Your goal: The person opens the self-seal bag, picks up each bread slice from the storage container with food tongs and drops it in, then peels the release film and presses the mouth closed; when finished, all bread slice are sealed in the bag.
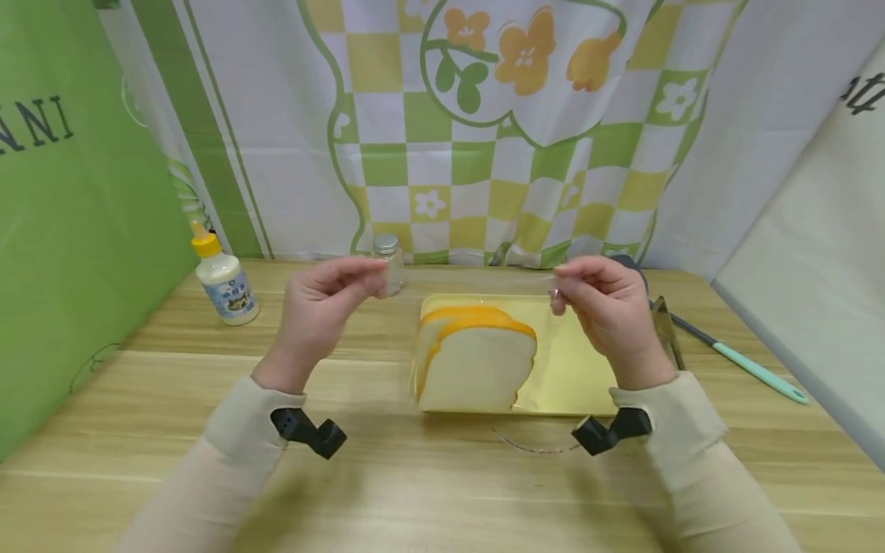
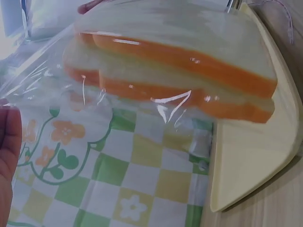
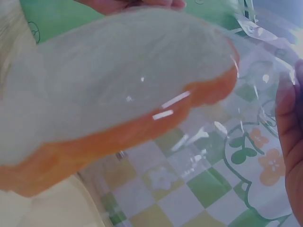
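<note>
Two slices of bread point(image 1: 477, 365) with orange crusts stand on edge, one before the other, inside a clear plastic bag point(image 2: 177, 101). Beneath them is a pale yellow tray point(image 1: 588, 376). My left hand point(image 1: 311, 315) pinches the bag's upper left edge between thumb and fingers. On the other side, my right hand point(image 1: 608, 315) pinches the upper right edge, so the film stretches between both hands above the bread. Shiny glints mark the film in both wrist views. On the table in front of the tray lies a thin pinkish strip point(image 1: 535, 448).
A squeeze bottle point(image 1: 227, 288) with a yellow cap stands at the left. Behind my left hand is a small glass jar point(image 1: 392, 273) with a silver lid. A spatula's mint handle point(image 1: 760, 372) and a metal blade-like piece point(image 1: 666, 330) lie right. A patterned curtain point(image 1: 477, 153) hangs behind.
</note>
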The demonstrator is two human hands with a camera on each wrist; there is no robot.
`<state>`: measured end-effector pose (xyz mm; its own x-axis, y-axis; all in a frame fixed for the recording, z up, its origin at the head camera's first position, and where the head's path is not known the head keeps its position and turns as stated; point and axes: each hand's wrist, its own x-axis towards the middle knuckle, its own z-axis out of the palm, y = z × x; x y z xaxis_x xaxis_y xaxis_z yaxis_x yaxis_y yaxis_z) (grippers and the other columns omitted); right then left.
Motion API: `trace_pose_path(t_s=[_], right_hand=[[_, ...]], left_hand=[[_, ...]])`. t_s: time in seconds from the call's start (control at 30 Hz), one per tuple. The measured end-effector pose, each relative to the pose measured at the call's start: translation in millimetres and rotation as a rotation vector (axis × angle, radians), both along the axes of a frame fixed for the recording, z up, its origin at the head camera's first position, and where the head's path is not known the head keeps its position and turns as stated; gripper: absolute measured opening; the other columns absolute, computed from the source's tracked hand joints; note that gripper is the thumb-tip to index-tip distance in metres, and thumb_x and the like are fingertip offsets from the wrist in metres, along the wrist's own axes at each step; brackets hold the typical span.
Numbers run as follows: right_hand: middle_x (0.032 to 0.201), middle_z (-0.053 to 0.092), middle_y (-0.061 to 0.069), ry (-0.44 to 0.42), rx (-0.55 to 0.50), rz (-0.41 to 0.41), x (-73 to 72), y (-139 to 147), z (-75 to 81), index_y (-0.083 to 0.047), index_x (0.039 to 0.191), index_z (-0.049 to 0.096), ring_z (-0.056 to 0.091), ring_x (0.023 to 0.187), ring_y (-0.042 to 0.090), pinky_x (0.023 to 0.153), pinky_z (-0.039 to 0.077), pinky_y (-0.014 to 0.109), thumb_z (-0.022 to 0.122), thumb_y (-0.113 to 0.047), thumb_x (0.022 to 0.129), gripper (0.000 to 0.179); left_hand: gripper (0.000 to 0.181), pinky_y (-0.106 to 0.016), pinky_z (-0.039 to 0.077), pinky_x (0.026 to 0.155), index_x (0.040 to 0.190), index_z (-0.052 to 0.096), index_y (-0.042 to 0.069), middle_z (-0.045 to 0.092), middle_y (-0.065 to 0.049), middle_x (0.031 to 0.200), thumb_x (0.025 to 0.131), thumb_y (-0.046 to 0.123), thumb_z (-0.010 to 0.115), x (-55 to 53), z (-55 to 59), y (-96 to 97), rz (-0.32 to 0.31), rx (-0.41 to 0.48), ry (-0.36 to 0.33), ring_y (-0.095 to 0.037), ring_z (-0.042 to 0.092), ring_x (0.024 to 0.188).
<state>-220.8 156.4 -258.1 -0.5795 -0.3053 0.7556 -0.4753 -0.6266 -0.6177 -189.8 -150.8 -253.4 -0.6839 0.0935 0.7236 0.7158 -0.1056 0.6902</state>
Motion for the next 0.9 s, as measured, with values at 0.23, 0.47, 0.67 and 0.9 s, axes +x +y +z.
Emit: trace_pose_path(t_s=[0.23,0.47,0.67,0.9], right_hand=[[0.089,0.067,0.015,0.122,0.026,0.093,-3.0,9,0.8,0.012,0.098,0.064,0.062,0.073,0.019,0.068,0.053,0.027,0.055,0.009,0.087,0.014],[0.096,0.067,0.017,0.101,-0.023,0.178,-3.3,12,-2.0,0.014,0.099,0.062,0.064,0.077,0.021,0.071,0.053,0.029,0.052,0.012,0.087,0.016],[0.094,0.067,0.018,0.102,-0.042,0.191,-5.7,12,-3.1,0.014,0.096,0.063,0.064,0.076,0.021,0.07,0.053,0.028,0.049,0.015,0.086,0.017],[0.088,0.066,0.02,0.119,-0.064,0.234,-8.7,10,-3.5,0.015,0.092,0.063,0.065,0.075,0.021,0.068,0.054,0.027,0.051,0.014,0.086,0.013]], left_hand=[[0.048,-0.022,0.05,0.067,0.091,0.072,0.02,0.068,0.008,0.086,0.08,-0.023,0.053,3.9,5.2,-6.2,-0.052,-0.13,0.112,-0.008,0.061,0.076],[0.04,-0.02,0.05,0.066,0.092,0.072,0.016,0.068,0.006,0.089,0.08,-0.019,0.056,5.6,7.8,-8.9,-0.182,-0.177,0.147,-0.008,0.062,0.079],[0.03,-0.022,0.052,0.073,0.093,0.071,0.014,0.068,0.003,0.089,0.085,-0.012,0.057,4.9,7.7,-11.0,-0.289,-0.157,0.087,-0.009,0.063,0.083],[0.026,-0.022,0.052,0.072,0.093,0.071,0.015,0.068,0.002,0.089,0.086,-0.007,0.059,4.5,8.0,-11.5,-0.345,-0.158,0.075,-0.01,0.063,0.083]])
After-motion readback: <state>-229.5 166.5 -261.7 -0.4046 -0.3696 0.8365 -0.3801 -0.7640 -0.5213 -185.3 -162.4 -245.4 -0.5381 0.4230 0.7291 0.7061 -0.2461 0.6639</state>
